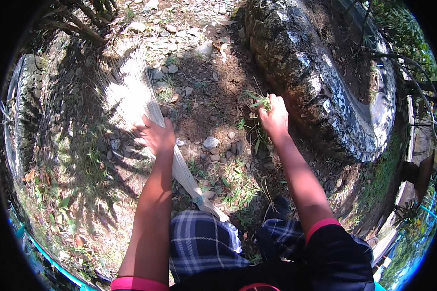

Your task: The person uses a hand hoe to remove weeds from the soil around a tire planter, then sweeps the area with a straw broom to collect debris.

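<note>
A broom of pale thin sticks point(136, 87) lies slantwise over the ground, its bristles fanned towards the upper left and its tied narrow end by my plaid-covered knee. On the broom's middle rests my left hand point(154, 135), fingers spread and partly hidden; whether they grip the sticks cannot be told. Beside the large tyre, my right hand point(274, 113) is closed around a small tuft of green weeds point(262, 102), whose leaves stick out past the fingers. More weed stems hang or grow just below that hand.
A big weathered tyre point(306, 76) lies on the right, and another tyre point(25, 109) stands at the far left. Stones point(211, 142) and grass patches point(236, 183) dot the soil between. Woody stems point(82, 27) rise at the upper left. A turquoise pipe point(51, 259) curves along the lower left.
</note>
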### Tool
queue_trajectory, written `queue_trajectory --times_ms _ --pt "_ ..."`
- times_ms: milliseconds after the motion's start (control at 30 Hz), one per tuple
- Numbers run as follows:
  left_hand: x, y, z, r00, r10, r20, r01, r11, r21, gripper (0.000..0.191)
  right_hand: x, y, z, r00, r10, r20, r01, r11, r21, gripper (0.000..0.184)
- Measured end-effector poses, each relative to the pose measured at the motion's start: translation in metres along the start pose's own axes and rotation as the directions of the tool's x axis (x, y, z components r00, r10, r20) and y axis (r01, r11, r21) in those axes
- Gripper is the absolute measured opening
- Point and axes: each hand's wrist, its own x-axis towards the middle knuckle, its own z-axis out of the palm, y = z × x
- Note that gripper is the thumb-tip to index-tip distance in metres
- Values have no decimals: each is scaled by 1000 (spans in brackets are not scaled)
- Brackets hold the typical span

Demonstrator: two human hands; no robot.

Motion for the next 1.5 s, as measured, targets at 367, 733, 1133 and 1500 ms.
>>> queue_trajectory --times_ms 367,733,1133,1500 --pt "1 -1 0 1000 -11 -26 12 998 66 79 -17 -27 44 895 -145 421 163 987 -7 60" --pt "3 -4 4 1000 -15 13 15 999 -30 78 1 -44 63 871 -385 305 260 889 377 29" --pt "4 -4 4 1000 -9 -16 10 1000 26 78 31 -47 29 780 -72 621 -75 975 208 26" --pt "6 -8 9 1000 3 -8 -4 992 -126 78 160 -96 135 805 -156 573 199 980 -13 48"
